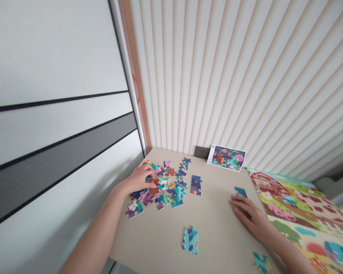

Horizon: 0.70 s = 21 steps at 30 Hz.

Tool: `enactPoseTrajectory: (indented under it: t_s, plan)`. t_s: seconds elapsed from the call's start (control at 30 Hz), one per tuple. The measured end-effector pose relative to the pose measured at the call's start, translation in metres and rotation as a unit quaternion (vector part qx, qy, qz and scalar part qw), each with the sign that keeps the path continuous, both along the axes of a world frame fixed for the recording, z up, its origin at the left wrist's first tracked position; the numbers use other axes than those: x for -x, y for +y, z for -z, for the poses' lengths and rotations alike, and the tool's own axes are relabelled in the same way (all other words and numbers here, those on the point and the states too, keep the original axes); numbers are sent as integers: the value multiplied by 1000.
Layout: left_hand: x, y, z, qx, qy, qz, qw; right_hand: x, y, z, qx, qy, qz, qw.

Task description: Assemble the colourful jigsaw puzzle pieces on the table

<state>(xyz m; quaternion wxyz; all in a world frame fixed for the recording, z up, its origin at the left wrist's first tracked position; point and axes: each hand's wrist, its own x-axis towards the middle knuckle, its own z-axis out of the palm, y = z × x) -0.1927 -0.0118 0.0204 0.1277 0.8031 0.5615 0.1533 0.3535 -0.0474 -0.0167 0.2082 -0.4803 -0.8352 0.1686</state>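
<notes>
Left hand (139, 179) curled over puzzle-piece pile (167, 188), grip unclear; right hand (250, 215) flat, spread on table (214, 224).

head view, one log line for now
left hand in puzzle pile | right hand flat on table by blue piece | card against wall

The left hand (139, 179) is reaching forward, its bare forearm stretching up from the lower left with the wrist nearly straight. Its fingers are curling downward, tips bunching close to the thumb; whether they are pinching anything is unclear. The right hand (249, 214) is lying flat, palm down, fingers extending together and pointing left, its forearm running back toward the lower right. The two hands are sitting well apart.
</notes>
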Motion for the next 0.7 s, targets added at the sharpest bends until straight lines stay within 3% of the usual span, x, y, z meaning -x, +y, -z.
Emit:
enactPoseTrajectory:
  t_s: [0.17,0.33,0.43,0.6,0.7]
  plan:
    - [-2,-4,-10,6,-35,7,999,2,-1,-4,-6,6,2,1000]
    - [-7,-10,-18,74,-127,-12,989,2,0,-4,-15,12,3,1000]
    - [-12,-11,-19,77,-187,-26,979,2,0,-2,-13,12,1,1000]
    - [-9,-7,-22,0,-258,-94,962,2,0,-3,-12,14,1,1000]
    - [-12,-5,-27,-59,-314,-147,936,2,1,-3,-17,21,2,1000]
